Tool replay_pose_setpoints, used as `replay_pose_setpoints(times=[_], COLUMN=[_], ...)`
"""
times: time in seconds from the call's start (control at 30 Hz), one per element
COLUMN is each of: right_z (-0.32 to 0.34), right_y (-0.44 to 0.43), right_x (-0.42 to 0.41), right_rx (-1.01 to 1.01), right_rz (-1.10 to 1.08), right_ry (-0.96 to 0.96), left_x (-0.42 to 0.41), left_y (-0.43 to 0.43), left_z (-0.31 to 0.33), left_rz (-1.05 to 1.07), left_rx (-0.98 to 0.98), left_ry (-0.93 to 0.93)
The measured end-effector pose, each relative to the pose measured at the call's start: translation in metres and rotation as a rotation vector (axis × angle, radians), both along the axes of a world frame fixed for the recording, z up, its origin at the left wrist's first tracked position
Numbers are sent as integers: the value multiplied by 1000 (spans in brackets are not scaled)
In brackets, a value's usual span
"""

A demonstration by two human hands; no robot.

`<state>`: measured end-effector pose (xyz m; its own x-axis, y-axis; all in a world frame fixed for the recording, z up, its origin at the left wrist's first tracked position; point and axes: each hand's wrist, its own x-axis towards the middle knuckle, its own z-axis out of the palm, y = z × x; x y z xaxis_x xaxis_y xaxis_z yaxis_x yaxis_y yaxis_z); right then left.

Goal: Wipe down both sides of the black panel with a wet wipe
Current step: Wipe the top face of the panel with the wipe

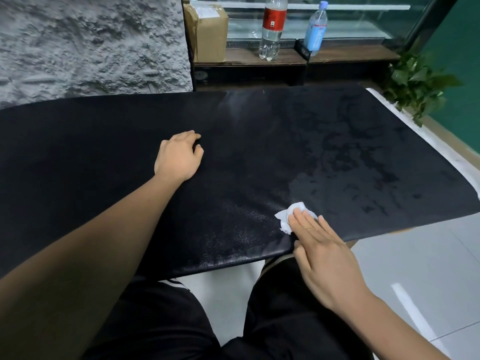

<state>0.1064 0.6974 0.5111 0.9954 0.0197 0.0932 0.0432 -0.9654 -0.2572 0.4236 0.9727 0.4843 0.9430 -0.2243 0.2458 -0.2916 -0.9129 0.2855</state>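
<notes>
A wide black panel [109, 152] with a leathery grain lies flat in front of me and fills most of the view. Its right half shows dark wet streaks. A crumpled white wet wipe [284, 216] sits near the panel's front edge, right of centre. My right hand [324, 253] presses on the wipe with straight, flat fingers. My left hand [179, 155] rests on the middle of the panel, fingers curled down onto the surface, holding nothing.
Behind the panel a wooden ledge carries a cardboard box [207, 32], a red-labelled bottle [273, 27] and a blue bottle [316, 28]. A green plant [415, 84] stands at the far right. My black-trousered legs [166, 320] are below, over pale floor tiles [415, 268].
</notes>
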Motion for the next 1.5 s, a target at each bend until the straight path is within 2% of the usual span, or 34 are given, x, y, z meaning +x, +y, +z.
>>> replay_pose_setpoints(times=[0.47,0.8,1.23,1.5], right_z=[-12,-10,-14,-10], right_y=[56,46,34,13], right_x=[-20,-23,-23,-24], right_rx=[-38,-23,-8,20], right_rz=[182,210,180,122], right_ry=[-51,-3,-16,-41], left_x=[-1,-3,-81,-117], left_y=[1,-12,-107,-133], left_z=[2,10,13,0], left_rz=[1,3,-287,-318], left_rx=[-1,39,-44,-35], left_ry=[9,27,53,33])
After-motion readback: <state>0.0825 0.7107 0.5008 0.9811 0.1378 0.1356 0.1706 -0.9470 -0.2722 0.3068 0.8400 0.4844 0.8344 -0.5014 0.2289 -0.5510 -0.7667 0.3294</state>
